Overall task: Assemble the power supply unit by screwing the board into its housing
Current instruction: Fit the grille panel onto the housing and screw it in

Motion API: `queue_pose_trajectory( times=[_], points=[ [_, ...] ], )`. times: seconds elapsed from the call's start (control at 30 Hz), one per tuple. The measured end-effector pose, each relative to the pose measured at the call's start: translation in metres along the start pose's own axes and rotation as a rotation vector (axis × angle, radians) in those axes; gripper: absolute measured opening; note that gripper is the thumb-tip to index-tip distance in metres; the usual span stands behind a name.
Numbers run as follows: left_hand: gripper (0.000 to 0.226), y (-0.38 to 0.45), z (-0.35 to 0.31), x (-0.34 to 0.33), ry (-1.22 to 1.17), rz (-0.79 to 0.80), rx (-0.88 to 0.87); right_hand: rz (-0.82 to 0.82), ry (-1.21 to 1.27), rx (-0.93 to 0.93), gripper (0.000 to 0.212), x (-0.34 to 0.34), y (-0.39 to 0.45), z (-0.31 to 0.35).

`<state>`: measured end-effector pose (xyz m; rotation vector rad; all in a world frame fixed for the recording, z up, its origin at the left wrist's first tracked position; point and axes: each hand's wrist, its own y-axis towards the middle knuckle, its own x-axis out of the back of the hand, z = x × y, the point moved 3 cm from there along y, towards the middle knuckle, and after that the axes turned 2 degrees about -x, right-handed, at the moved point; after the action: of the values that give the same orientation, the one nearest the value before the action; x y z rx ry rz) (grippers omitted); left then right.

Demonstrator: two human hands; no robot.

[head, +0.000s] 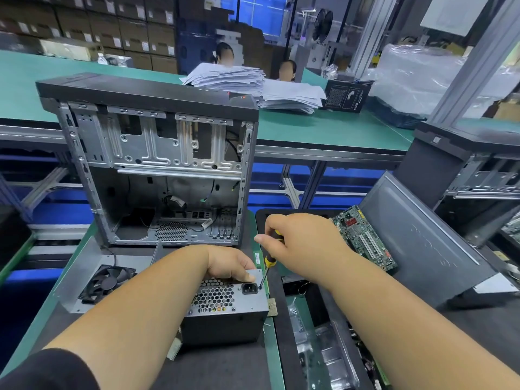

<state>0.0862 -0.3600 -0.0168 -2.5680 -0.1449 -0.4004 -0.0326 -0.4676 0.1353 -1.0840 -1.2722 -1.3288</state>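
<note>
Holding the power supply unit [225, 302] at its top rear edge, your left hand [230, 266] curls over the housing, which sits on the green mat [42, 313] before the open computer case [157, 164]. Your right hand [295, 243] grips the screwdriver [267, 266], tip at the corner beside the power socket [249, 288]. A fan [105, 282] lies left; a motherboard [363, 237] lies right.
</note>
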Motion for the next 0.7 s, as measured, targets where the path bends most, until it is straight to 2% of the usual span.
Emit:
queue_pose_trajectory(
  times=[0.1, 0.23, 0.4, 0.5, 0.6, 0.7],
  points=[
    [0.026, 0.0002, 0.0007, -0.0012, -0.032, -0.008, 0.007, 0.032, 0.112, 0.000, 0.021, -0.0002, -0.0001, 0.0017],
    [0.031, -0.0001, 0.0010, -0.0011, -0.045, -0.004, 0.013, 0.044, 0.137, 0.020, 0.032, 0.0029, 0.0025, 0.0034],
    [0.029, -0.0001, 0.0016, -0.0012, -0.043, 0.010, 0.012, 0.003, 0.040, 0.015, 0.026, 0.0024, 0.0014, -0.0008],
    [0.026, 0.0000, 0.0018, -0.0017, -0.057, 0.009, 0.013, 0.005, -0.022, 0.012, 0.031, -0.0003, 0.0004, -0.0002],
    [0.017, -0.0005, 0.0017, -0.0024, -0.084, 0.013, 0.009, 0.052, 0.079, 0.003, 0.020, 0.0001, 0.0000, -0.0006],
    [0.016, 0.0000, 0.0017, -0.0028, -0.090, 0.015, 0.007, 0.087, 0.171, 0.007, 0.029, 0.0021, 0.0000, 0.0008]
  ],
)
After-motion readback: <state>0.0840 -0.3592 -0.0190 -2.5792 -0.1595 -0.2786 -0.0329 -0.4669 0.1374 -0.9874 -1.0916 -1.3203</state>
